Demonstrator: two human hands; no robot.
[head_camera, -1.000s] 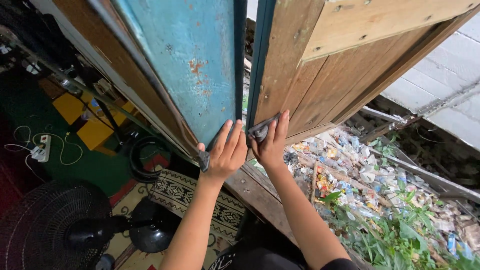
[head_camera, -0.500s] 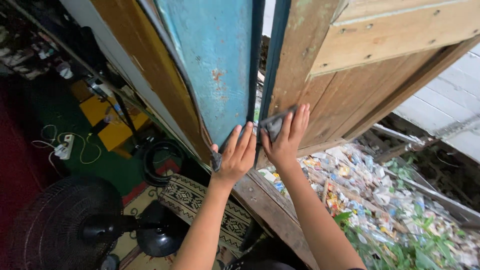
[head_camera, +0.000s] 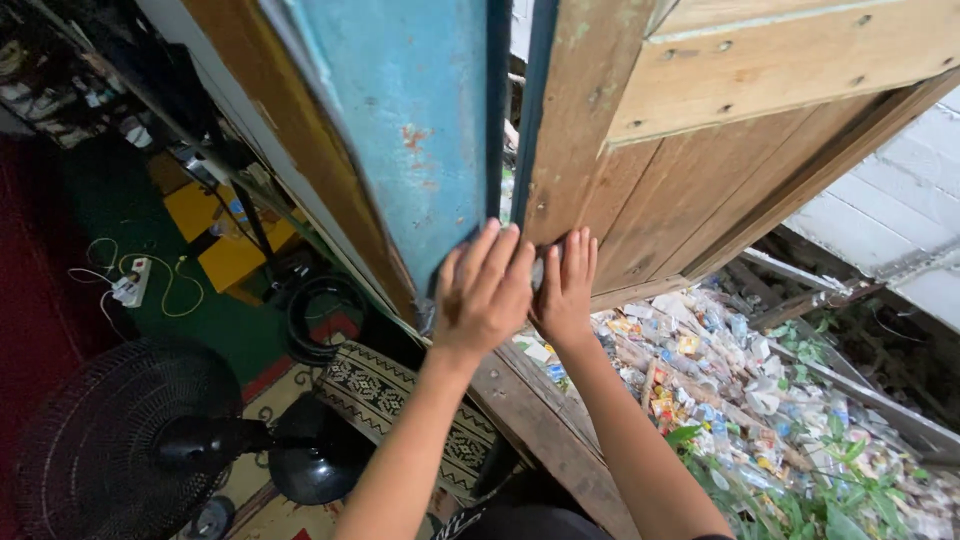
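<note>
Two door leaves meet in front of me: a blue painted door (head_camera: 420, 150) on the left and a bare wooden door (head_camera: 690, 150) on the right, with a narrow gap between them. My left hand (head_camera: 487, 290) lies flat with spread fingers over the blue door's lower corner and the gap. My right hand (head_camera: 568, 285) presses against the wooden door's lower edge, right beside the left hand and partly behind it. A small grey piece (head_camera: 537, 272) shows between the two hands, under my right fingers; most of it is hidden.
A wooden threshold (head_camera: 540, 425) runs below the doors. Outside to the right lies littered ground (head_camera: 720, 370) with green plants (head_camera: 830, 500). Inside stand a black fan (head_camera: 120, 440), a patterned rug (head_camera: 385, 395), a black hose coil (head_camera: 325, 320), a power strip (head_camera: 130, 290) and yellow boxes (head_camera: 230, 245).
Both hands stayed at the doors' lower corners. My left hand slid right across the gap and now covers part of the right hand and most of the grey piece.
</note>
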